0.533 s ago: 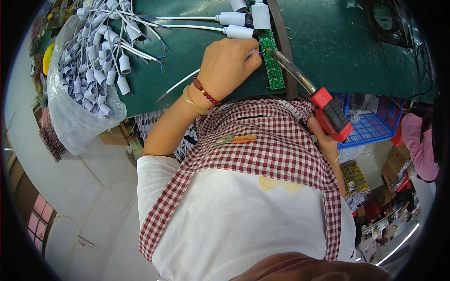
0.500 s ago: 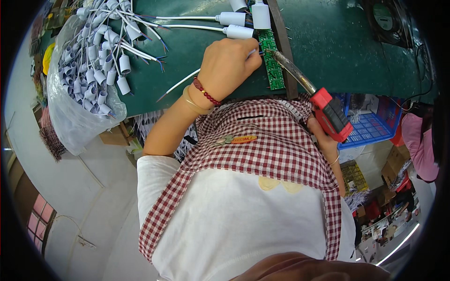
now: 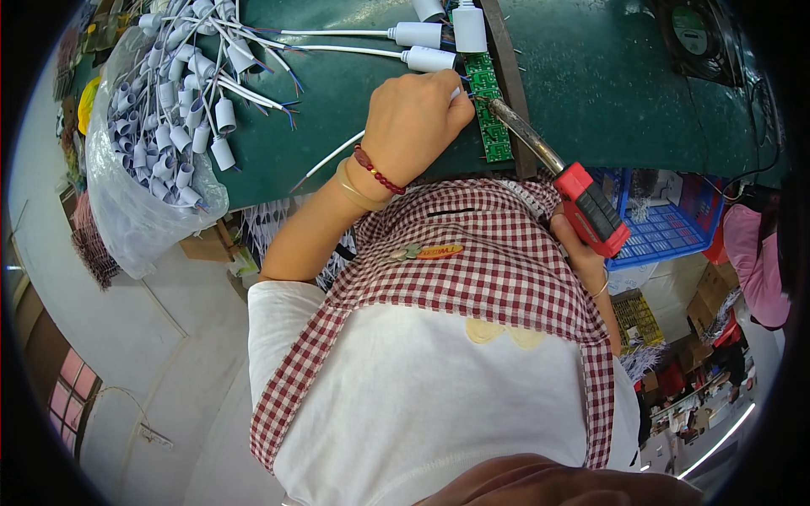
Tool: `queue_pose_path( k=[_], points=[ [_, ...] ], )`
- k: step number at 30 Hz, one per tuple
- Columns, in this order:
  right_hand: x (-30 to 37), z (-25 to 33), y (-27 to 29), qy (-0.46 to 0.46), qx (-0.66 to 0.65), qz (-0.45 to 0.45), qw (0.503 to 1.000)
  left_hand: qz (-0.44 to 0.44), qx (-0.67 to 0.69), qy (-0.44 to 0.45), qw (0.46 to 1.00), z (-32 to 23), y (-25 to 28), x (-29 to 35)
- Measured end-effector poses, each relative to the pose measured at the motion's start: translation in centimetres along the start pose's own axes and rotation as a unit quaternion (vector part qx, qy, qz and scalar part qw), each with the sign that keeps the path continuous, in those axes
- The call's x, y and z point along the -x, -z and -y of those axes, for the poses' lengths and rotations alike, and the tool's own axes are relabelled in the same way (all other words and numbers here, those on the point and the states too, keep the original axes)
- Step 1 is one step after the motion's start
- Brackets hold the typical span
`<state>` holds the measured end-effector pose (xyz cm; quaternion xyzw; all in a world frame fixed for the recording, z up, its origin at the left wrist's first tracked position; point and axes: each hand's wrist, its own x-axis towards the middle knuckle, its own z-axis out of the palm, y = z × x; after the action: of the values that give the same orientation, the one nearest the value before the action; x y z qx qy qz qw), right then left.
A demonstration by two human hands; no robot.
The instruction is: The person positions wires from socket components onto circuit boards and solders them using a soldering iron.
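Observation:
My left hand (image 3: 415, 120) is closed in a pinch around a white cable (image 3: 331, 158), whose thin wire end meets the left edge of a green circuit board strip (image 3: 496, 142). The cable's other end sticks out below the hand, toward the table's near edge. A soldering iron (image 3: 597, 211) with a red and black handle is gripped by my right hand (image 3: 580, 255), partly hidden behind the handle. Its metal tip is at the board, right beside my left fingertips. White lamp-holder-like sockets (image 3: 429, 59) on cables lie just beyond my left hand.
A dark bar (image 3: 506, 63) runs along the board's right side. On the left, a clear plastic bag (image 3: 105, 194) holds many white sockets with cables. A black fan (image 3: 696, 38) stands at the far right. A blue crate (image 3: 666, 232) sits below the table's right edge.
The soldering iron has shifted slightly left and toward me, its tip still at the board. My left hand has moved a little toward me and right with the cable.

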<state>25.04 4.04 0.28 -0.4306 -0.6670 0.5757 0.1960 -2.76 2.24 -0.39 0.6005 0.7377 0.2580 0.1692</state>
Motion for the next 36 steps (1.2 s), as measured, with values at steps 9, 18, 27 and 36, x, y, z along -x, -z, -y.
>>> queue_pose_path(
  k=[9, 18, 27, 36],
  points=[
    [0.4, 0.1, 0.2, -0.034, -0.035, -0.034, 0.998, -0.005, -0.011, 0.012, 1.0, 0.0, -0.3, 0.3],
    [0.5, 0.0, 0.4, -0.058, -0.056, -0.033, 0.996, -0.014, -0.011, 0.01, 1.0, -0.1, -0.4, 0.4],
    [0.7, -0.6, 0.9, -0.032, -0.098, -0.061, 0.993, -0.016, -0.037, 0.016, 0.999, -0.3, -0.4, 0.5],
    [0.3, -0.9, 1.2, -0.023, -0.133, -0.061, 0.989, 0.006, -0.045, 0.039, 0.998, -0.5, 0.0, 0.4]
  ],
)
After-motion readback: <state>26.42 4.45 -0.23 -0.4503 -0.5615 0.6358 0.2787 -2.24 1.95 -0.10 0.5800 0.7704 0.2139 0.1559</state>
